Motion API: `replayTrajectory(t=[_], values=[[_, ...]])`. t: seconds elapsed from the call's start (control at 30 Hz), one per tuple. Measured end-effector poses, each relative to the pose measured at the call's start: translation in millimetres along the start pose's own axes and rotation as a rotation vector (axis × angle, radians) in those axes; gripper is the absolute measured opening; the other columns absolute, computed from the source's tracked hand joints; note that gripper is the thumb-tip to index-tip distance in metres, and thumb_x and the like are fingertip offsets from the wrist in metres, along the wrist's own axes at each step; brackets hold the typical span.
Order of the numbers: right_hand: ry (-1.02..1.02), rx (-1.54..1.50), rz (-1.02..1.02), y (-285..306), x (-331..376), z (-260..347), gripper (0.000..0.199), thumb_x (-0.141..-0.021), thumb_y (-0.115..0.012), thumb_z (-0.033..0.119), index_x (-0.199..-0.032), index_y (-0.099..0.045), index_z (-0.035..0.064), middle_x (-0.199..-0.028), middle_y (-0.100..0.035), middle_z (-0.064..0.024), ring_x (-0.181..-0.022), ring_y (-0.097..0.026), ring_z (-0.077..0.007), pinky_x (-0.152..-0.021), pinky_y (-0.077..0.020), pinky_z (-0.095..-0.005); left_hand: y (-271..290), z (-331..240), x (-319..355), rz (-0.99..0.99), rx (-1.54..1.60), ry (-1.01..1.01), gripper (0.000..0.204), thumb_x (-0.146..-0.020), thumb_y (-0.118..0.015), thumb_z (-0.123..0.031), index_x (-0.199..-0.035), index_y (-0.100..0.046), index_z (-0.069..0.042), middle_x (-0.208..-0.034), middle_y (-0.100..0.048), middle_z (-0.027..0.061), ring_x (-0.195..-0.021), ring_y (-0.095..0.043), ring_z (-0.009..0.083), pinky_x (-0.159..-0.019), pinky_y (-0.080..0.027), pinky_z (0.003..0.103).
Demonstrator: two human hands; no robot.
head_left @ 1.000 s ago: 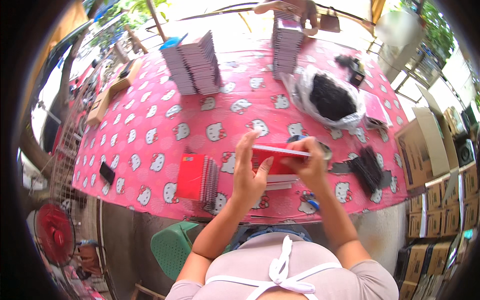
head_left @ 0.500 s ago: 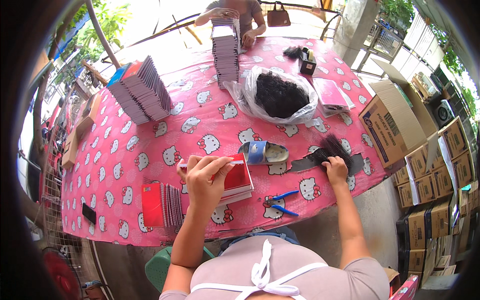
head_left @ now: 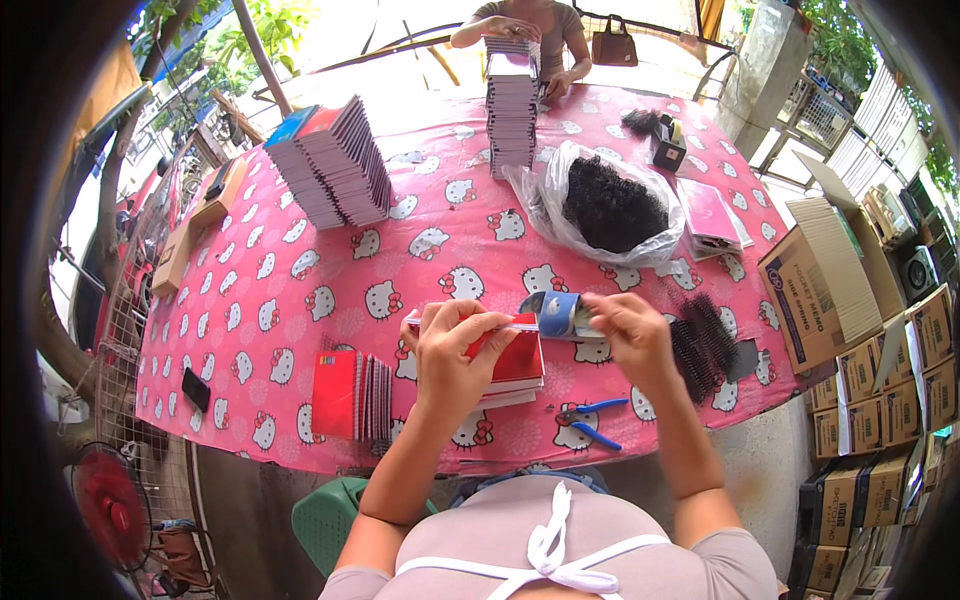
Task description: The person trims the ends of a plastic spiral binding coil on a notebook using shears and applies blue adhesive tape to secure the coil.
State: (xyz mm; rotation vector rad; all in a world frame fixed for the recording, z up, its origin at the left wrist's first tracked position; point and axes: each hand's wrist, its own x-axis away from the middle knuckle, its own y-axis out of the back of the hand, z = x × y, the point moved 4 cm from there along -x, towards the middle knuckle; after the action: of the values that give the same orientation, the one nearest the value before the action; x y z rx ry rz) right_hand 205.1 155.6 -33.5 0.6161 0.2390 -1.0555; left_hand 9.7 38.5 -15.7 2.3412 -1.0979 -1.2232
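Observation:
My left hand (head_left: 455, 350) pinches the upper edge of a small red notebook (head_left: 519, 357), its thumb and fingers closed on the pages. White-paged notebooks lie under it. Over the table, just right of the notebook, my right hand (head_left: 640, 345) is raised with its fingers drawn together. What they hold, if anything, is too small to make out. Behind those fingers lies a blue slipper (head_left: 556, 312). Black spiral binding coils (head_left: 702, 345) lie on a dark strip to the right. Blue-handled pliers (head_left: 597, 406) rest near the front edge.
Red notebooks (head_left: 340, 398) stand left of my left arm. Tall notebook stacks (head_left: 335, 170) rise farther back; a person (head_left: 550, 40) handles one (head_left: 512, 115). A plastic bag (head_left: 545, 200) holds a mass of black coils. A phone (head_left: 196, 390) lies left; an open carton (head_left: 820, 290) stands right.
My right hand has left the black coils and moved left and up to beside the notebook. The left hand keeps its hold on the notebook. The whole view has shifted slightly.

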Motion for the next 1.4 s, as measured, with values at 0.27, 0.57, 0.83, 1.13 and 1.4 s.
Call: replayTrajectory(t=[0.27,0.57,0.83,1.13,1.4], values=[[0.113,0.095,0.095,-23.6,-13.3,40.2,0.033,-0.071,-0.073,-0.008,-0.101,-0.073,0.007,-0.088,-0.061,-0.0067,-0.079,-0.062,-0.0165,-0.067,-0.0495,-0.0274,2.6,-6.9,1.8,-0.017,0.017,-0.081,0.017,-0.069,-0.08,-0.013,-0.085,-0.076,-0.009,-0.079,-0.064,0.0009,-0.082,-0.055,0.0176,-0.076,-0.041,0.031],[0.127,0.13,0.147,-25.9,-24.8,37.3,0.023,-0.068,-0.072,-0.006,-0.086,-0.07,0.0079,-0.088,-0.058,-0.0075,-0.083,-0.059,-0.0242,-0.068,-0.0479,-0.0344,3.5,-8.6,2.3,-0.028,0.016,-0.066,0.018,-0.07,-0.08,-0.012,-0.087,-0.076,-0.009,-0.078,-0.063,0.0007,-0.078,-0.053,0.0168,-0.074,-0.041,0.031],[0.004,-0.026,0.32,-29.6,-26.6,36.3,0.014,-0.073,-0.071,0.0,-0.085,-0.068,0.0068,-0.088,-0.058,-0.0083,-0.083,-0.058,-0.0254,-0.068,-0.0483,-0.0363,3.1,-10.3,2.3,-0.046,-0.036,-0.077,0.018,-0.07,-0.08,-0.015,-0.087,-0.076,-0.01,-0.078,-0.064,0.0,-0.078,-0.053,0.0159,-0.079,-0.037,0.031],[0.238,0.351,0.396,-38.6,-20.3,44.3,0.023,-0.083,-0.069,0.02,-0.098,-0.055,0.0084,-0.096,-0.056,-0.0092,-0.084,-0.061,-0.0305,-0.06,-0.0485,-0.041,2.9,0.4,8.2,-0.021,-0.008,0.001,0.017,-0.073,-0.078,-0.023,-0.088,-0.074,-0.018,-0.087,-0.067,-0.0031,-0.088,-0.057,0.0153,-0.088,-0.026,0.039],[0.26,0.305,0.205,-49.6,-22.0,57.3,0.014,-0.077,-0.071,0.008,-0.087,-0.061,0.0048,-0.08,-0.059,-0.0111,-0.073,-0.06,-0.0309,-0.06,-0.0477,-0.0408,5.8,-4.3,6.5,-0.018,-0.016,-0.018,0.021,-0.068,-0.081,-0.012,-0.087,-0.075,-0.009,-0.085,-0.068,0.0024,-0.084,-0.059,0.0183,-0.081,-0.042,0.032]])
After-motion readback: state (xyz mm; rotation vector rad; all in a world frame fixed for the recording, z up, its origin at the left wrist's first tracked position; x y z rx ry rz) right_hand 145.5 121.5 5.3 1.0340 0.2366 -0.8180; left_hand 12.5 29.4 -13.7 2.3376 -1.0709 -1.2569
